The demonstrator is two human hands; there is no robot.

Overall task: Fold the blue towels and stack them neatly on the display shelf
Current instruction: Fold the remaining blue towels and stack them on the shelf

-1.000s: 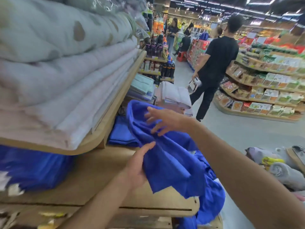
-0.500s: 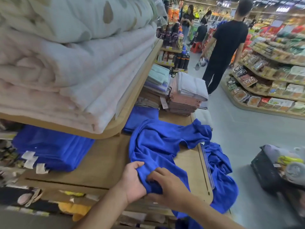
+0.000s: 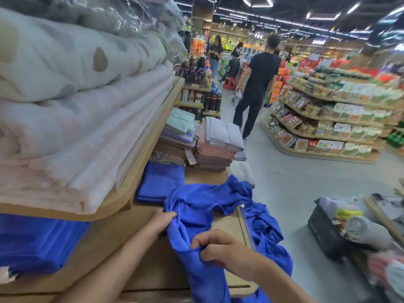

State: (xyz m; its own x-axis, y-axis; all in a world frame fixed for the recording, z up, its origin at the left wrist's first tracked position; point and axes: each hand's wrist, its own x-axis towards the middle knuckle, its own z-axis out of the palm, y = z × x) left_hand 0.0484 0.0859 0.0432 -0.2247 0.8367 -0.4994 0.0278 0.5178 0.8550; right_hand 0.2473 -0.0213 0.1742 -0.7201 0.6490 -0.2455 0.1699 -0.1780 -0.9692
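Pale folded bedding (image 3: pixel 76 127) is lying stacked at upper left, with a spotted quilt (image 3: pixel 72 62) resting on top and plastic-wrapped packs (image 3: pixel 122 16) sitting above that. A pile of pink and grey towels (image 3: pixel 218 147) is standing beside pale green towels (image 3: pixel 181 121). Dark bottles (image 3: pixel 212 101) are lining a rack behind. A person in black (image 3: pixel 260 84) is stepping along the grey floor (image 3: pixel 306 176), back to the camera. Packaged food (image 3: pixel 328 119) is filling the tiered racks at right. A black basket (image 3: pixel 325 235) is holding rolled cloth (image 3: pixel 367 232).

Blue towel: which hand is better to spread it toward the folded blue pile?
Probably the left hand: it grips the blue towel on the side nearest the folded blue pile. The right hand pinches cloth nearer the aisle.
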